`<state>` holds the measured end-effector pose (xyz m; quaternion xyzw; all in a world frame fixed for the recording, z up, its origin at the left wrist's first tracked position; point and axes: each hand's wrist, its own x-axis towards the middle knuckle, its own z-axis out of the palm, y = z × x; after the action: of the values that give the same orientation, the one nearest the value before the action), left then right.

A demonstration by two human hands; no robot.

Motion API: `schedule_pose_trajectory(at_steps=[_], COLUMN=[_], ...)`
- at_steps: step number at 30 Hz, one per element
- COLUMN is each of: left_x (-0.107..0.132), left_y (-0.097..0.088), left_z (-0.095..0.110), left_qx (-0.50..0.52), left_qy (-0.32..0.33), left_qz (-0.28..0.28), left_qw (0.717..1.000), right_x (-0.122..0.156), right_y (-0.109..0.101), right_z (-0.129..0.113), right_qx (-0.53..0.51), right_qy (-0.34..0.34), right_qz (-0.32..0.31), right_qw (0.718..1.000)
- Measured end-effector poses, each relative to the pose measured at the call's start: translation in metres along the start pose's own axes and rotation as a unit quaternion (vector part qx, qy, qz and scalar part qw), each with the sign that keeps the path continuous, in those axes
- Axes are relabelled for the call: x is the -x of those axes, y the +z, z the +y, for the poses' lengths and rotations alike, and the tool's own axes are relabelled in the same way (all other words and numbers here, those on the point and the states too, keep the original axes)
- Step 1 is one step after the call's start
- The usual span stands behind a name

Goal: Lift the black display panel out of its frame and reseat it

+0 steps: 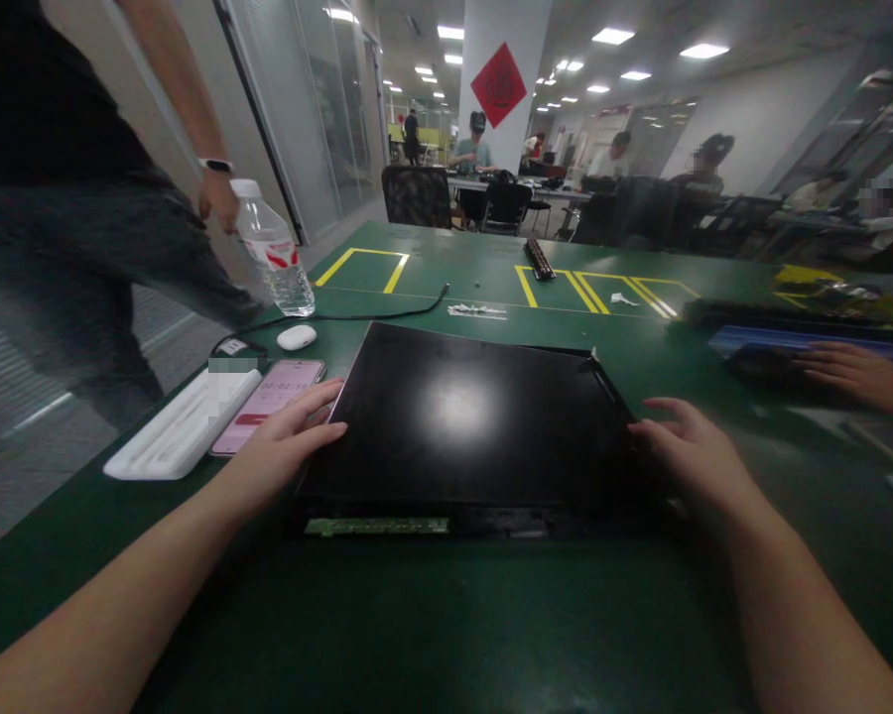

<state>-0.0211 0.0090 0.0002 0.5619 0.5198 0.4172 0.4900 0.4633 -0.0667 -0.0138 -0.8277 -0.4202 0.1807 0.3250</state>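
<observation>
A glossy black screen panel (pixel 506 436) lies slightly askew in a black casing (pixel 614 387), with a bright reflection at its middle. Below the panel's near edge shows a green circuit board strip (pixel 378 526). My left hand (pixel 290 436) is closed on the panel's left edge, thumb on top and fingers along the side. At the right side of the casing, my right hand (pixel 689 451) has its thumb against the rim and its index finger stretched out apart; its other fingers are mostly hidden.
On the left stand a water bottle (pixel 272 253), a white earbud case (pixel 297 338), a phone (pixel 268 407) and a white oblong box (pixel 183 421). A black cable (pixel 387 315) crosses behind. Another person's hand (pixel 863 377) works at right; a person (pixel 66 149) stands left.
</observation>
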Motion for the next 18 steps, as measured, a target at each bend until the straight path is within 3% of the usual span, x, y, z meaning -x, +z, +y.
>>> schedule_pose_trajectory(at_steps=[8,18], left_x=[-0.005,-0.015], left_y=[-0.002,-0.007], left_z=[-0.004,-0.025], left_qx=[-0.136,-0.163], left_qy=[0.017,0.035], left_qz=[0.011,-0.015], left_qw=[0.991,0.986], right_x=[-0.003,-0.008], right_y=[0.003,0.005], right_z=[0.006,0.011], right_qx=[-0.034,-0.061], right_qy=[-0.009,-0.018], right_qz=[0.014,0.007], right_qw=[0.999,0.998])
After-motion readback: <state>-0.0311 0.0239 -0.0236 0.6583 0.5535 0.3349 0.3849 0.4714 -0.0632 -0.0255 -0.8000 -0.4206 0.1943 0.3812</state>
